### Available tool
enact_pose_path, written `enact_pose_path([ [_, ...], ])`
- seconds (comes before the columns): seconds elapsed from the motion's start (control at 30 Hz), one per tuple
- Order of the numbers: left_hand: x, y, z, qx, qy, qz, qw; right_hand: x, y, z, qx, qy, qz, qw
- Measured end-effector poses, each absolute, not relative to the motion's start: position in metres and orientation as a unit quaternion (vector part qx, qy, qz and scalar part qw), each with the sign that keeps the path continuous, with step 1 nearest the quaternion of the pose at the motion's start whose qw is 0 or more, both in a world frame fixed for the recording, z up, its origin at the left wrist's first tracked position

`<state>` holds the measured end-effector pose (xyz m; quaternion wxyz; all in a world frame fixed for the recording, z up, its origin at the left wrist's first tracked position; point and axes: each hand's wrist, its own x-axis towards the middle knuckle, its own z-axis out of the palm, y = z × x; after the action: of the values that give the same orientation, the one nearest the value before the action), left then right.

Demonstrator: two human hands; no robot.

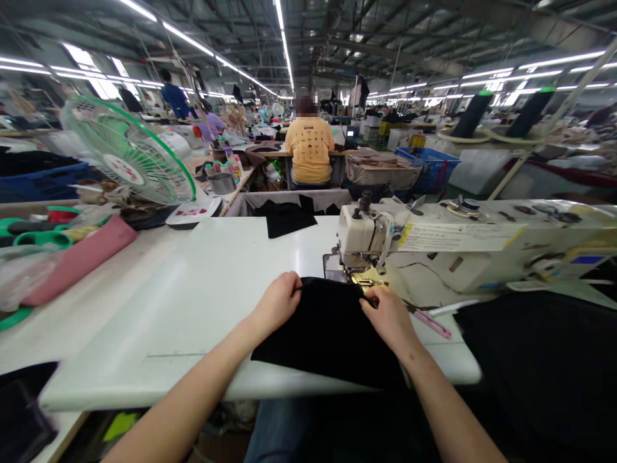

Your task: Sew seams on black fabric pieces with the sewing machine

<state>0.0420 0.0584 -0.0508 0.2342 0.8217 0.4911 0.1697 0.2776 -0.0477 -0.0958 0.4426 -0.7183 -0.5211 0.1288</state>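
A piece of black fabric (332, 334) lies over the front of the white sewing table (202, 289), its lower edge reaching the table's front edge. My left hand (282, 296) pinches its upper left corner. At the upper right edge, my right hand (385, 312) is closed on the same fabric, close to the needle area. Just beyond the fabric's top edge stands the head of a sewing machine (361, 235), with a brass-coloured guide (369, 281) at its base. Pink-handled thread snips (434, 323) rest right of my right hand.
More black cloth (540, 360) is heaped on the right, and black pieces (289, 218) lie at the table's far edge. A green fan (130, 154) stands at the left beside a pink roll (81, 257). A person in a yellow shirt (310, 151) sits ahead.
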Motion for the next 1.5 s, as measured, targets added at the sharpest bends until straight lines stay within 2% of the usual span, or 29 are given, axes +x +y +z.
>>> enact_pose_path([
  [0.1, 0.034, 0.035, -0.048, 0.765, 0.504, 0.259, 0.305, 0.276, -0.063, -0.092, -0.687, -0.501, 0.158, 0.502],
  [0.23, 0.022, 0.009, -0.045, 0.562, 0.445, 0.409, 0.565, 0.271, -0.087, -0.091, -0.634, -0.405, 0.283, 0.596],
  [0.3, 0.019, 0.002, -0.042, 0.498, 0.417, 0.447, 0.615, 0.27, -0.095, -0.093, -0.604, -0.314, 0.353, 0.642],
  [0.4, 0.019, -0.004, -0.039, 0.48, 0.404, 0.477, 0.616, 0.268, -0.1, -0.098, -0.598, -0.243, 0.366, 0.67],
  [0.67, 0.021, -0.012, -0.025, 0.485, 0.415, 0.496, 0.588, 0.273, -0.11, -0.103, -0.644, -0.208, 0.325, 0.661],
  [0.77, 0.023, -0.013, -0.021, 0.488, 0.431, 0.514, 0.558, 0.27, -0.112, -0.095, -0.632, -0.168, 0.334, 0.679],
  [1.1, 0.026, -0.014, -0.017, 0.454, 0.44, 0.535, 0.561, 0.261, -0.113, -0.064, -0.603, -0.059, 0.359, 0.71],
  [1.33, 0.027, -0.012, -0.018, 0.456, 0.431, 0.546, 0.556, 0.263, -0.113, -0.071, -0.593, -0.095, 0.336, 0.725],
  [1.5, 0.019, -0.006, -0.018, 0.449, 0.444, 0.552, 0.544, 0.26, -0.112, -0.069, -0.584, -0.207, 0.28, 0.734],
])
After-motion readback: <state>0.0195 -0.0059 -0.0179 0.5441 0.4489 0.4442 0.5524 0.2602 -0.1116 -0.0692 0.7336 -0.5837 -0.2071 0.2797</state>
